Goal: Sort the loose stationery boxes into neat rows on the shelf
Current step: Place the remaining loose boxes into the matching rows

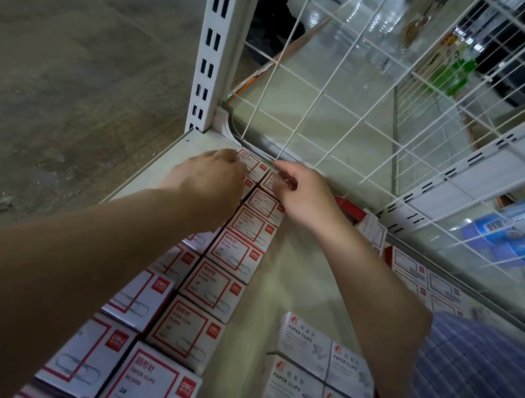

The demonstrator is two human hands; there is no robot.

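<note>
Stationery boxes (220, 280), white card with red frames and a red brand square, run in two tight rows along the shelf (292, 276) toward its far corner, where the slotted white upright (208, 67) rises. Both hands are up at that far end. The left hand (214, 183) lies over the last boxes of the left row, fingertips reaching onto the corner box (250, 161) hard against the shelf's back edge; whether those fingers curl round it or just press, I can't tell from here. The right hand (303, 193) is pinching the far end of the neighbouring box (277, 179) between thumb and curled fingers, looks like it's nudging it square. Each one reads "paper clips", so I'd judge them small but dense for their size, stiff enough to slide without crushing, smooth-faced and a bit slippery. Best taken by the short sides, or pushed flat from on top. More boxes, a greyer paper-clip sort (315, 357), sit grouped at the shelf's near edge, and a few red-and-white ones (410, 267) lie along the back edge by the wire grid (373, 132).
</note>
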